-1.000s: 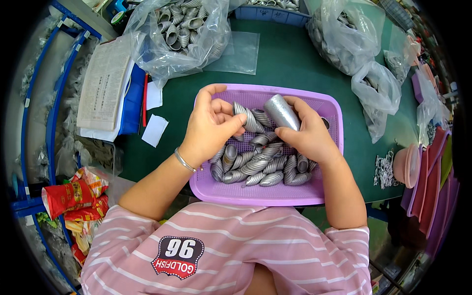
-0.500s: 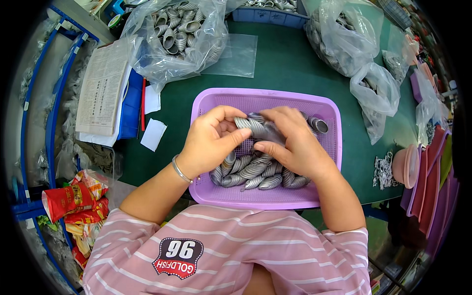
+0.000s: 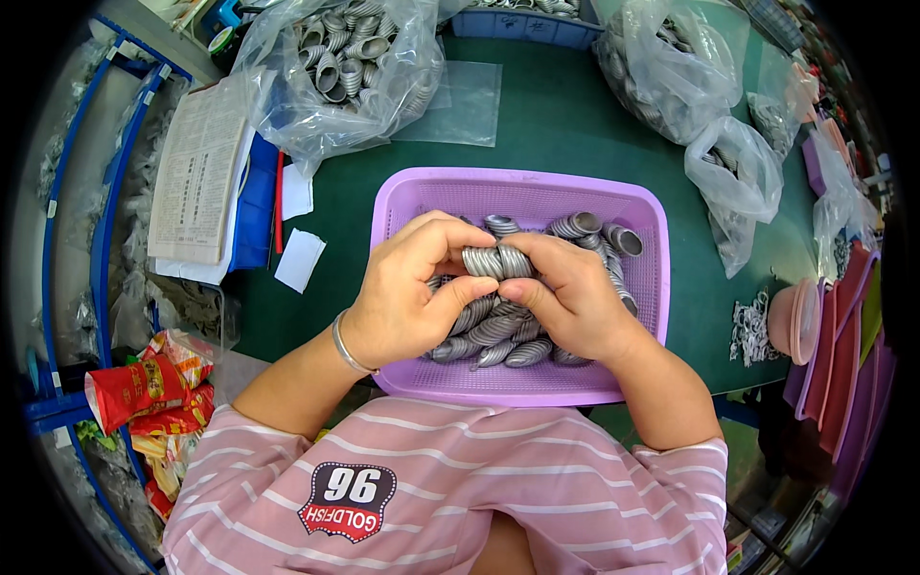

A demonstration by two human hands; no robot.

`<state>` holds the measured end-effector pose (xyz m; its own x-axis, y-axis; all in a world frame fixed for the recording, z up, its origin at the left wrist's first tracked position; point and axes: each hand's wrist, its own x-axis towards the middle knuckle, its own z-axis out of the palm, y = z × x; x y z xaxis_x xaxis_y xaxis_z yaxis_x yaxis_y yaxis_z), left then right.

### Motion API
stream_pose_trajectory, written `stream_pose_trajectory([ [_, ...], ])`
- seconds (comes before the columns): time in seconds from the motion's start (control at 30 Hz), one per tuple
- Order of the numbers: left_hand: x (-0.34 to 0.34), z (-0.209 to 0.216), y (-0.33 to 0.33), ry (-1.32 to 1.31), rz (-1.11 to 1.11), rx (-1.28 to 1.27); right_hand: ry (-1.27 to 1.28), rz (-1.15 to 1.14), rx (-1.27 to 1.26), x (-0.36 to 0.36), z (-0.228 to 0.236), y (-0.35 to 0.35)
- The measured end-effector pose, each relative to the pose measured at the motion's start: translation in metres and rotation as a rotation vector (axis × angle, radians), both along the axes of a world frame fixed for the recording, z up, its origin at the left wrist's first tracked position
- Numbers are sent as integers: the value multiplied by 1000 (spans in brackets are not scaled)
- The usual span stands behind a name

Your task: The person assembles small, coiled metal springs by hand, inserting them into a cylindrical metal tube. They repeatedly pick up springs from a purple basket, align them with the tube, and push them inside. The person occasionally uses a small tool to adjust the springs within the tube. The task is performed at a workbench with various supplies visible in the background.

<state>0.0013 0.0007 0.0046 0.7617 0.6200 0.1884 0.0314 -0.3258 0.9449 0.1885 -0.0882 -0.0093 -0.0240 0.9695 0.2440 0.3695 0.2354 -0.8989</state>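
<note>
Over a purple plastic basket (image 3: pixel 517 176), both hands meet. My left hand (image 3: pixel 407 283) pinches a grey ribbed tube piece (image 3: pixel 480 262) between thumb and fingers. A second grey ribbed tube piece (image 3: pixel 516 262) is gripped by my right hand (image 3: pixel 578 299), its end against the first. Whether the two are joined I cannot tell. Below the hands lies a pile of curved grey ribbed tubes (image 3: pixel 494 331). Further such pieces (image 3: pixel 575 225) rest at the basket's far right, partly behind my right hand.
A clear bag of ribbed pieces (image 3: pixel 350 72) stands at the far left; another bag (image 3: pixel 661 81) is at the far right. Beyond the basket is a blue bin (image 3: pixel 527 29). Printed paper (image 3: pixel 196 177) lies left. A pink cup (image 3: pixel 793 321) stands right, beside small metal parts (image 3: pixel 752 331).
My right hand has stopped its blurred motion and now holds a ribbed piece against the one in my left hand. Both hands have come closer together.
</note>
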Motion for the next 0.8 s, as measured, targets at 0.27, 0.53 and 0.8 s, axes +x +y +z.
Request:
stream_pose_trajectory([
  [0.27,9,-5,-10,-286,34,-442,135,5,12,5,7,3],
  [0.53,5,-10,4,-134,40,-438,-241,-106,268,0,5,7],
  [0.8,6,-11,0,-84,141,2,-189,-55,158,2,-4,6],
])
